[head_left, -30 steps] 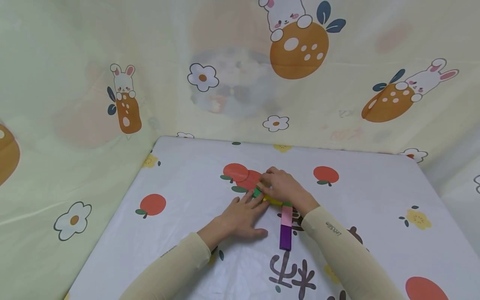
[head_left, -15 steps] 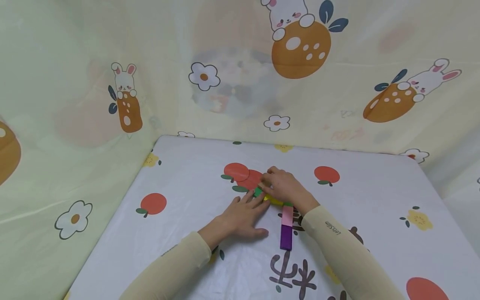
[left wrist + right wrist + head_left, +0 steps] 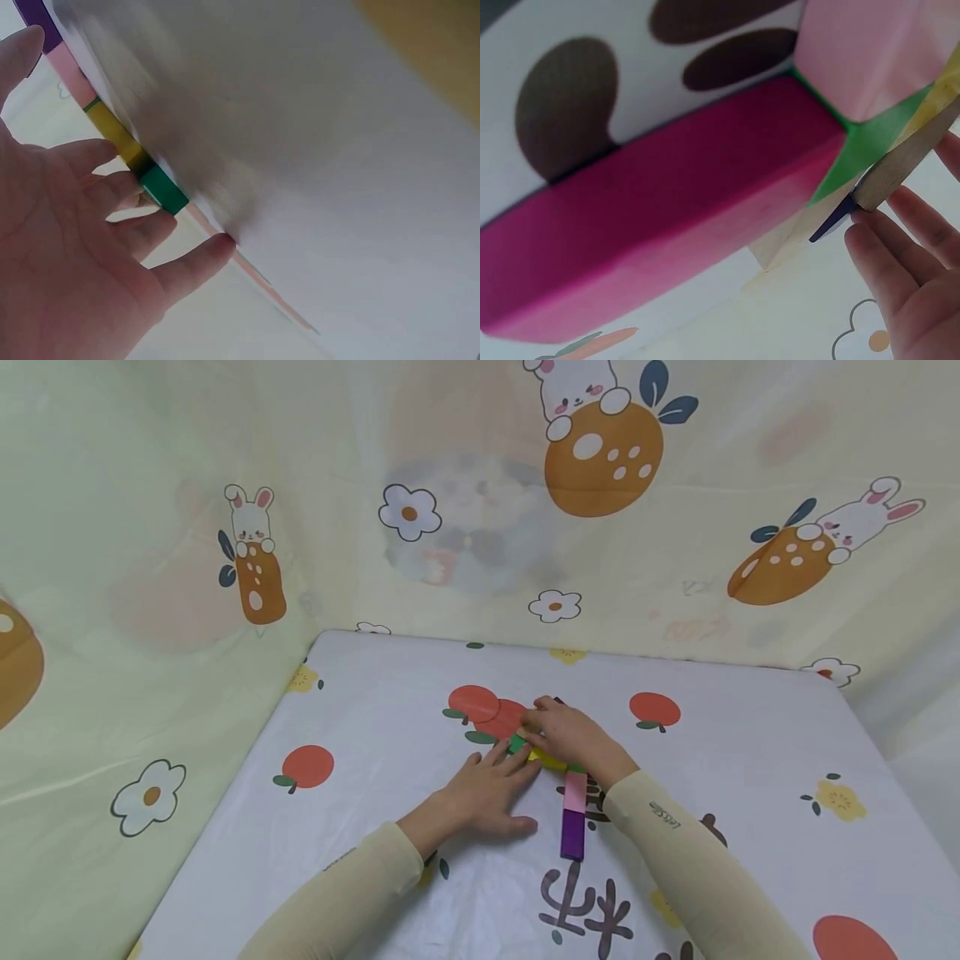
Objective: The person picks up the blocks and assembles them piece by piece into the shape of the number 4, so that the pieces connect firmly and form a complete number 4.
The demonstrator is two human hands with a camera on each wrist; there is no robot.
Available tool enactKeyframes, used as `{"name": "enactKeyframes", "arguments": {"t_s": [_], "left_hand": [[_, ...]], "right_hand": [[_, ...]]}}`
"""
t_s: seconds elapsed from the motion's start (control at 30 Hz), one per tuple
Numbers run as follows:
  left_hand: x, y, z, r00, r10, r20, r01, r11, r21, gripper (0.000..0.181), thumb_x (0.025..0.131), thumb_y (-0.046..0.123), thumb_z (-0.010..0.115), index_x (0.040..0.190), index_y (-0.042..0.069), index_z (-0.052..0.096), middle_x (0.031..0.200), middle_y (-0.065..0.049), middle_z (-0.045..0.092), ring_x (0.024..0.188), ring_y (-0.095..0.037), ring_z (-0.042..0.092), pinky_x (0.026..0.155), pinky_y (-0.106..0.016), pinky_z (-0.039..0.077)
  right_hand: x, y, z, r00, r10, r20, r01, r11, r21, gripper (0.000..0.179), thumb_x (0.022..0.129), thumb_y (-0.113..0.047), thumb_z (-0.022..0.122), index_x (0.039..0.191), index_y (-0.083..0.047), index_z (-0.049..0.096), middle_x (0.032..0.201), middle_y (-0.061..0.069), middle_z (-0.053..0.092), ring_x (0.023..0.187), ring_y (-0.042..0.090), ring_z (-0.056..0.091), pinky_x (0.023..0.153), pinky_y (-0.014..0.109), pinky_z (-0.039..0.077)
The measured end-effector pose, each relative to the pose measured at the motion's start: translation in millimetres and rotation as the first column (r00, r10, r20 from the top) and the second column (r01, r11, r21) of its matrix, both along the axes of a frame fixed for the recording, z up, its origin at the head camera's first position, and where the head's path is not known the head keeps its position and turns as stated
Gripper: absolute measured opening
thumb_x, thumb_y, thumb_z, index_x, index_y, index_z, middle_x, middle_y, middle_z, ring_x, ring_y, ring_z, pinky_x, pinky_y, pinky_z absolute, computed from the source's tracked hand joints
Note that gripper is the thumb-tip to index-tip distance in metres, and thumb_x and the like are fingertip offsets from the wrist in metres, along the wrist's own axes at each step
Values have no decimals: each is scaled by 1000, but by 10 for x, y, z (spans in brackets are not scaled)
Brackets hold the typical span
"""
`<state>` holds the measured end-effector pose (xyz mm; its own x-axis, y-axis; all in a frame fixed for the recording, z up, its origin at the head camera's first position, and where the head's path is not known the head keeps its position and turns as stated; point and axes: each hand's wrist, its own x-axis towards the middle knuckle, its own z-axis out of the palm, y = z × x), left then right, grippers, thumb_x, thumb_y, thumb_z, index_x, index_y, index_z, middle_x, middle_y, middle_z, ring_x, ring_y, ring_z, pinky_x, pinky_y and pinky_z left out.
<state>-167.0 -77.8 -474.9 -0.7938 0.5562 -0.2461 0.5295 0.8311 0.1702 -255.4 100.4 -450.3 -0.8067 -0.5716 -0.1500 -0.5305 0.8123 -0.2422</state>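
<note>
Small coloured blocks lie end to end on the table: purple [image 3: 572, 837], pink [image 3: 575, 791], yellow [image 3: 550, 761] and green [image 3: 517, 744]. My left hand [image 3: 483, 797] lies spread on the table, its fingertips touching the row beside the green and yellow blocks. With bent fingers, my right hand [image 3: 572, 737] holds a bare wooden block [image 3: 909, 159] against the row's far side. The right wrist view also shows a magenta block [image 3: 660, 217], a thin green strip [image 3: 855, 157] and a dark blue tip [image 3: 832, 219] near my fingertips. My right hand hides part of the row.
A white cloth [image 3: 360, 718] printed with fruit, flowers and dark lettering covers the table. Cream curtains [image 3: 322, 510] with rabbit prints hang behind it and to the left. Both forearms wear beige sleeves [image 3: 345, 893].
A small dark tip now shows behind my right hand, and slightly more of the wooden block is visible by its fingertips. My left hand stays in place; the view shifts slightly.
</note>
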Motion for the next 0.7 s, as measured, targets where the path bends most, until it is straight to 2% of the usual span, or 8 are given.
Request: {"name": "enactKeyframes", "arguments": {"t_s": [0.27,0.47,0.7], "left_hand": [[-6,5,-3,1000,1,-7,-1,1000,-2,87,92,67,57,165,30,27,175,3,16,162,-32,9,122,-63,30],[-9,9,6,1000,-5,-6,5,1000,6,86,93,67,57,165,29,29,174,3,18,162,-32,12,121,-63,32],[-47,-8,66,1000,8,19,-9,999,48,79,96,63,56,163,29,33,174,3,21,161,-32,15,119,-64,34]], "right_hand": [[12,7,-5,999,-22,32,21,999,48,40,101,-9,59,141,-14,64,152,22,51,134,41,57,111,58,47],[37,35,-46,999,-34,25,32,996,85,48,100,-5,57,146,-16,59,157,23,46,139,43,52,113,59,44],[85,52,-19,1000,1,-25,3,991,132,54,96,-8,65,149,-15,56,159,21,46,148,40,42,118,68,31]]}}
